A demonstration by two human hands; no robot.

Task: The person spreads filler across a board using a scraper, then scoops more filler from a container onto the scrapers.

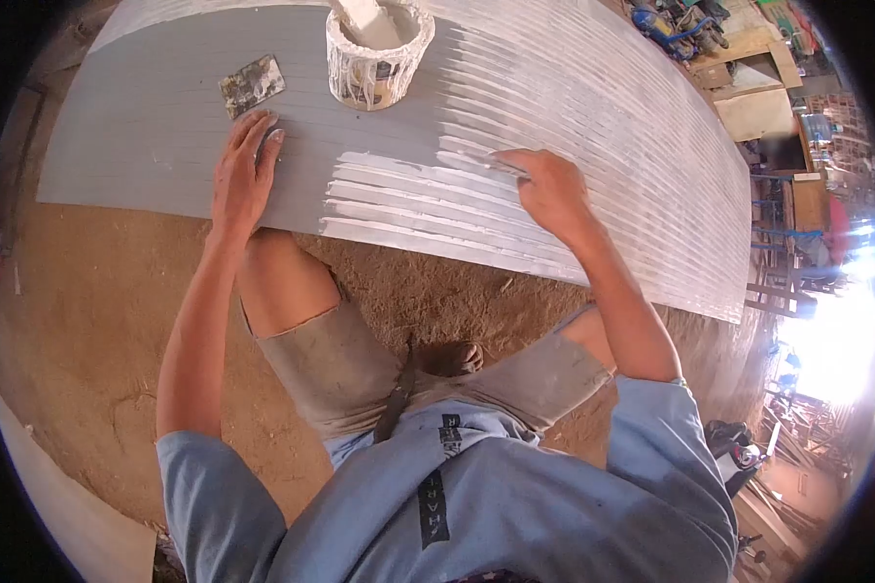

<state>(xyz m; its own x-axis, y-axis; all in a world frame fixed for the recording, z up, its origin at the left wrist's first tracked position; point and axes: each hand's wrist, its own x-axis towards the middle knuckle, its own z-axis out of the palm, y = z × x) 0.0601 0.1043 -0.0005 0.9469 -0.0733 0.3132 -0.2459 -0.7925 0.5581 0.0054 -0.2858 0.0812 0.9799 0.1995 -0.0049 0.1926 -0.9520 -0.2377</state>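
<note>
A long grey grooved panel [165,146] lies in front of me, with white putty stripes [399,199] along its grooves in the middle and right. My right hand [554,194] is closed over the panel, its index finger stretched along a thin putty knife [504,163]; most of that tool is hidden by the fingers. On the bare grey part rests my left hand [245,175], fingers extended and holding nothing visible. Just beyond its fingertips lies a stained flat spreader plate [253,85]. A putty-smeared bucket [374,73] stands on the panel with a white-coated tool [367,21] leaning in it.
Brown dirt floor [97,291] surrounds the panel's near edge, where my knees are. Wooden boxes [756,112] and other clutter stand at the far right. A pale sheet [78,515] lies at lower left, and scrap wood [807,447] is heaped at right.
</note>
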